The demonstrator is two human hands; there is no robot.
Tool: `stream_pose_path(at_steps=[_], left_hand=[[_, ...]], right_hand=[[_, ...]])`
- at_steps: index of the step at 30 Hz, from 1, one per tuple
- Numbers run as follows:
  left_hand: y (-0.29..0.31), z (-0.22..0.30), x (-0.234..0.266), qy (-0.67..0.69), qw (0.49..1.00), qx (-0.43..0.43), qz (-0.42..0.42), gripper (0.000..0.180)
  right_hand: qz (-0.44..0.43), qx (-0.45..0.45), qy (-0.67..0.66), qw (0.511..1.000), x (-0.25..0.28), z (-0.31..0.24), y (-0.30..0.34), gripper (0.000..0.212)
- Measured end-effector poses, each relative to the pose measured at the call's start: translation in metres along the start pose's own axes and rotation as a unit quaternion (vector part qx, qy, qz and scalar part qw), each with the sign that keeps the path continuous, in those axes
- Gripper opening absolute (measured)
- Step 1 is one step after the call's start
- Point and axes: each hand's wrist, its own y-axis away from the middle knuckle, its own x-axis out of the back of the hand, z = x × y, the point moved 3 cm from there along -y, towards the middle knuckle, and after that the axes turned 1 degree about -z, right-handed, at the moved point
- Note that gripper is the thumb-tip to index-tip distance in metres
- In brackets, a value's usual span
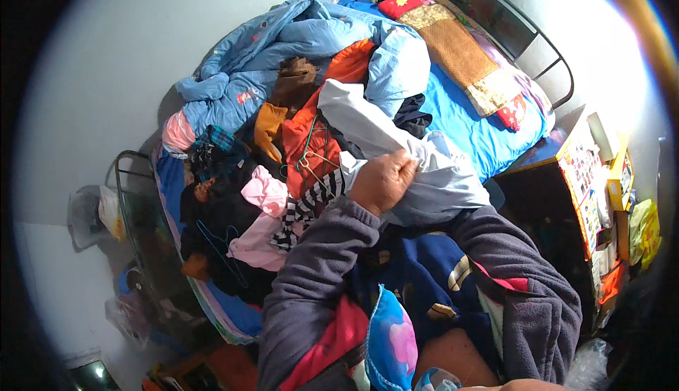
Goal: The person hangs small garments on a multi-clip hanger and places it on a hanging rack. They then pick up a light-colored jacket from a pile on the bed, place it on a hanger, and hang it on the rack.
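Observation:
A pale grey-white garment [442,186] is stretched out in front of me, over the edge of the bed. Its kind is not clear from its folds. My left hand [385,180] is closed in a fist on it, near its middle. My right hand is covered by the cloth, and only the grey sleeve leading up to it shows. Just left of the garment lie a black-and-white striped cloth [315,203], a red garment [304,143] and a green wire hanger [305,156]. Pink clothing [262,239] rests on the heap further left.
A light-blue quilt [247,59] is bunched at the back of the bed. A brown-and-red pillow [453,48] lies on the blue sheet [460,133]. A blue hanger [219,242] sits on dark clothes. Metal bed rails [566,73] rise at both ends; a cluttered cabinet [580,179] stands right.

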Motion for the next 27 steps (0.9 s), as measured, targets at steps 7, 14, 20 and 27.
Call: stream_pose_path(at_steps=[7,14,20,27], left_hand=[[0.028,0.043,-0.021,0.174,0.948,-0.037,-0.264,0.025],[0.012,-0.013,0.011,-0.062,0.989,0.111,0.073,0.034],[-0.004,-0.03,0.007,-0.171,0.981,0.079,0.039,0.026],[0.013,-0.004,-0.009,0.078,0.997,-0.019,-0.005,0.025]], right_hand=[[-0.012,-0.007,-0.006,1.0,-0.002,0.003,0.003,0.028],[-0.021,-0.013,-0.008,1.0,-0.003,0.004,0.007,0.029],[-0.027,-0.015,-0.01,0.999,-0.004,0.004,0.007,0.03],[-0.035,-0.017,-0.018,0.999,0.002,0.004,0.008,0.032]])
